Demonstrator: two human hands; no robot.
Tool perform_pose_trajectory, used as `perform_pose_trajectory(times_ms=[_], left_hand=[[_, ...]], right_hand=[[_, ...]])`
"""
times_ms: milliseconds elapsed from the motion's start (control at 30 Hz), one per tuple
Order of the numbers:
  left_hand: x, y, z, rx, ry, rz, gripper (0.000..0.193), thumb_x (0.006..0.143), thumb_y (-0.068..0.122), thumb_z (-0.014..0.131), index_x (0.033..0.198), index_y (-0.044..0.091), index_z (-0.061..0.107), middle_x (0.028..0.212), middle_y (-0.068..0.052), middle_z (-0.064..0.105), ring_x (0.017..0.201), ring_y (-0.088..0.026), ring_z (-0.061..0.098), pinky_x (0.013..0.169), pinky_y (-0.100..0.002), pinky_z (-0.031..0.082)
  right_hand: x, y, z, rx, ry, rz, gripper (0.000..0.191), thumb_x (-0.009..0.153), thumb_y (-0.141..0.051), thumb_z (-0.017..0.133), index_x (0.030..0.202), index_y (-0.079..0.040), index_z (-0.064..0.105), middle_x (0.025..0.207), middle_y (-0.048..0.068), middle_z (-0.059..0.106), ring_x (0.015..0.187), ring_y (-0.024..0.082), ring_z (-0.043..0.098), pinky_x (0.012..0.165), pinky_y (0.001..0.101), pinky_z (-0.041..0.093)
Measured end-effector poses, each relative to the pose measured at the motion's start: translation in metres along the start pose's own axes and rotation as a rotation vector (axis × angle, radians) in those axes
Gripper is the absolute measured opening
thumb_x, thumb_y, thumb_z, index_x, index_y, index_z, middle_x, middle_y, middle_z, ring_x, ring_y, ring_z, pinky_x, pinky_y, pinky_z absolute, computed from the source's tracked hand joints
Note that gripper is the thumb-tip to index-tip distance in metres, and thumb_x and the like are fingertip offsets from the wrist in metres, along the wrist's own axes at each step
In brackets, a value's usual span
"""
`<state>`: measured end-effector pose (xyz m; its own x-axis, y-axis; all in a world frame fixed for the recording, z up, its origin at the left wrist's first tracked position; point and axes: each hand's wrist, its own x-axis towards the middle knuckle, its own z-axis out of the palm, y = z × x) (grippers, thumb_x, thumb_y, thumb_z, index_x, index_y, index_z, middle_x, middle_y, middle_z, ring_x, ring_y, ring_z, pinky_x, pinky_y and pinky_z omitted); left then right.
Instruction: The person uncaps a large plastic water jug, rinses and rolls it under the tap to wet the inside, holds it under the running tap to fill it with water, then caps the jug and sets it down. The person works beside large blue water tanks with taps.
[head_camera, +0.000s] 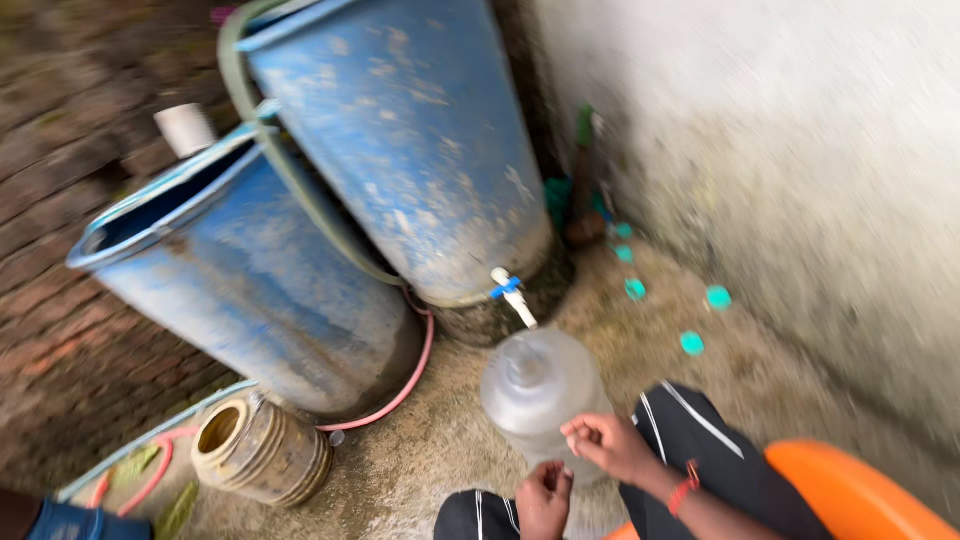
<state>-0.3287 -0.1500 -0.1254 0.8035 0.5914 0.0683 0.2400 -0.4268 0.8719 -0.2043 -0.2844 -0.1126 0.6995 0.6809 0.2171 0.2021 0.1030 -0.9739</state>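
Nearest, at the bottom edge: two bare hands above dark-trousered knees, beside something orange and rounded (850, 490). Left hand (545, 497) curled into a loose fist, fingers folded in; nothing clearly seen in its grip, though too blurred to rule out something small. Right hand (607, 443), red band at the wrist, fingers bent and closed toward the near wall of the clear plastic jar (540, 390), touching or just short of it — cannot tell which.

Just beyond, the jar itself, upright on the gritty concrete floor (640, 350), its narrow mouth directly beneath the white tap (512, 296) with the blue handle. Probably best done by steadying the jar low on its side with one hand, keeping the mouth centred under the spout, and turning the blue handle gently so nothing splashes past the neck.

To the left along the floor, a muddy open-mouthed container (260, 450) on its side, with a pink hose (405, 385) curving past it.

Farther back, the big blue barrel (400, 140) bearing the tap, raised on a dark base. Left of it, a second blue barrel (250, 270), tilted. Small teal discs (692, 343) scattered near the pale wall (800, 150).
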Motion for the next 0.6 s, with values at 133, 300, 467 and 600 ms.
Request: perform_pose_trajectory(times_ms=[133,300,467,600], left_hand=[[-0.008,-0.015,-0.002,0.022,-0.082,0.007,0.028,0.087,0.024,0.075,0.106,0.003,0.076,0.082,-0.008,0.081,0.072,-0.014,0.078,0.069,-0.030,0.059],[-0.007,-0.037,0.003,0.009,-0.103,-0.039,0.028,0.089,0.023,0.074,0.107,0.001,0.075,0.084,-0.007,0.081,0.073,-0.012,0.077,0.067,-0.027,0.059],[0.036,-0.067,-0.010,-0.089,-0.061,-0.063,0.029,0.094,0.021,0.070,0.112,0.001,0.076,0.080,-0.010,0.077,0.071,-0.011,0.065,0.066,-0.029,0.055],[0.080,-0.087,-0.031,0.124,0.101,-0.099,0.032,0.090,0.027,0.072,0.110,0.002,0.075,0.085,-0.010,0.080,0.075,-0.018,0.076,0.072,-0.032,0.059]], right_hand=[[-0.006,-0.006,0.004,-0.023,0.044,0.013,0.021,0.084,-0.013,0.075,0.099,0.000,0.077,0.069,0.001,0.071,0.062,0.003,0.063,0.058,0.0232,0.051],[-0.005,-0.020,0.010,-0.029,0.028,0.050,0.022,0.084,-0.014,0.074,0.099,0.001,0.078,0.069,0.001,0.072,0.061,0.003,0.064,0.057,0.0230,0.052],[0.011,-0.026,-0.004,-0.198,0.032,-0.010,0.023,0.084,-0.022,0.075,0.100,-0.005,0.078,0.074,0.003,0.075,0.065,0.010,0.069,0.060,0.0275,0.054],[0.044,-0.017,-0.014,-0.398,0.120,0.005,0.025,0.081,-0.029,0.075,0.099,-0.012,0.079,0.075,0.003,0.077,0.066,0.017,0.075,0.062,0.0335,0.057]])
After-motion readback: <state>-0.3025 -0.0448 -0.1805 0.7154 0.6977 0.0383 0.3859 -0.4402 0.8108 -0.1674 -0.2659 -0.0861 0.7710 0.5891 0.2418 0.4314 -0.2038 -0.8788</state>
